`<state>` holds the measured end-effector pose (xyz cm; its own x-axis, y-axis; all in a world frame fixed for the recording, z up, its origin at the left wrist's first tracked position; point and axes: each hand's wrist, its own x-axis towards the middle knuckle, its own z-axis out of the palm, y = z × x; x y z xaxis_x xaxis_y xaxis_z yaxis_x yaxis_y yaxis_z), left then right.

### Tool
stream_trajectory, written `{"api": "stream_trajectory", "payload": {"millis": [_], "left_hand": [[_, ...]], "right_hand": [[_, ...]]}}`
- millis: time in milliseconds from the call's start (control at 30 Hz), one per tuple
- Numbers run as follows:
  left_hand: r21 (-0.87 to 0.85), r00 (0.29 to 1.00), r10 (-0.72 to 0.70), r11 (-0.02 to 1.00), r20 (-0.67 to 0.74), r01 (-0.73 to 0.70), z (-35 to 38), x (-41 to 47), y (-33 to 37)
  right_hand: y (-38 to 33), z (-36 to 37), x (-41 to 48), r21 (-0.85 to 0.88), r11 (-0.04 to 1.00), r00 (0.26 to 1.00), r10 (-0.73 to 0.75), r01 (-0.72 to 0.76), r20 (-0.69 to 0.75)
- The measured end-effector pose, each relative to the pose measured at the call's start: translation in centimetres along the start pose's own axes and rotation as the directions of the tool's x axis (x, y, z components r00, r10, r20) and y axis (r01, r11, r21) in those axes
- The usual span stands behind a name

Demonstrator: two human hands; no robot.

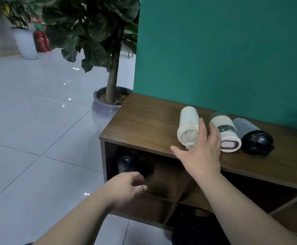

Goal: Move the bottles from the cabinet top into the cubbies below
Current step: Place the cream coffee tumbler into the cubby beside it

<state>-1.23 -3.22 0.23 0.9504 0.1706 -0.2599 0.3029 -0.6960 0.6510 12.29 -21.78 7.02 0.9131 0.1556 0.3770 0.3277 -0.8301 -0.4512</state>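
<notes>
Along the cabinet top, bare wood lies left of three lying bottles; right hand, fingers spread, hovers at the cream bottle. Left hand, loosely curled, empty, fronts the upper-left cubby.

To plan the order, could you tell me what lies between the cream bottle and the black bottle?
The white-and-pink bottle, lying on its side, in the head view.

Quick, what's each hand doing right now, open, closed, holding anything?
Left hand: loosely curled, empty, in front of the upper left cubby.
Right hand: open, fingers spread, over the cream bottle, not gripping it.
</notes>
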Motion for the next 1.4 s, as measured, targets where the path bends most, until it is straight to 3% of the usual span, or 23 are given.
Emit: {"api": "stream_trajectory", "payload": {"millis": [67, 233, 400, 567, 667, 733, 833, 967, 1067, 1133, 1267, 1400], "left_hand": [[0.029, 0.999, 0.032, 0.999, 0.034, -0.033, 0.4, 0.7, -0.2], [0.039, 0.991, 0.088, 0.995, 0.099, -0.092, 1.0, 1.6, -0.4], [-0.069, 0.995, 0.096, 0.993, 0.029, -0.094, 0.1, 1.6, -0.4], [-0.312, 0.992, 0.046, 0.947, -0.117, -0.081, -0.7, 1.0, -0.4], [-0.533, 0.987, 0.024, 0.839, -0.16, -0.107, -0.5, 0.5, -0.5], [-0.576, 0.985, 0.036, 0.807, -0.171, -0.129, -0.1, 0.2, -0.7], [-0.53, 0.983, 0.02, 0.84, -0.183, -0.116, 1.5, -0.4, -0.6], [-0.328, 0.955, 0.047, 0.933, -0.291, -0.146, 5.6, -0.4, -0.7], [-0.163, 0.977, 0.094, 0.979, -0.193, -0.126, 9.2, 0.4, -1.3], [-0.163, 0.989, 0.041, 0.985, -0.144, -0.065, 10.7, 1.6, -2.1], [-0.186, 0.999, -0.036, 0.982, -0.022, 0.031, 12.0, 4.9, -4.1], [-0.199, 0.998, -0.036, 0.979, 0.058, 0.047, 13.1, 8.0, -4.9]], "right_hand": [[-0.6, 1.3, 1.5, -0.076, 0.996, 0.999, 0.046, -0.048, -0.019], [-1.2, 3.7, 3.4, -0.023, 0.988, 0.979, 0.149, -0.154, -0.142], [-0.4, 3.2, 3.3, 0.055, 0.991, 0.981, 0.132, -0.126, -0.143], [-0.5, -1.9, 0.7, 0.346, 0.938, 0.997, -0.043, 0.016, 0.069], [0.1, -4.9, -1.2, 0.473, 0.878, 0.94, -0.221, 0.075, 0.261], [0.7, -6.4, -2.2, 0.518, 0.852, 0.89, -0.293, 0.077, 0.35], [1.5, -7.4, -3.0, 0.506, 0.862, 0.842, -0.301, 0.039, 0.448], [3.4, -5.9, -2.9, 0.294, 0.956, 0.753, -0.18, -0.019, 0.633], [4.2, -3.1, -4.0, 0.233, 0.969, 0.727, -0.101, -0.083, 0.679], [4.9, -1.0, -5.3, 0.244, 0.964, 0.729, -0.09, -0.109, 0.679], [6.5, 2.6, -6.7, 0.323, 0.946, 0.728, -0.203, -0.027, 0.655], [7.3, 6.4, -5.9, 0.376, 0.911, 0.671, -0.172, -0.171, 0.721]]}}
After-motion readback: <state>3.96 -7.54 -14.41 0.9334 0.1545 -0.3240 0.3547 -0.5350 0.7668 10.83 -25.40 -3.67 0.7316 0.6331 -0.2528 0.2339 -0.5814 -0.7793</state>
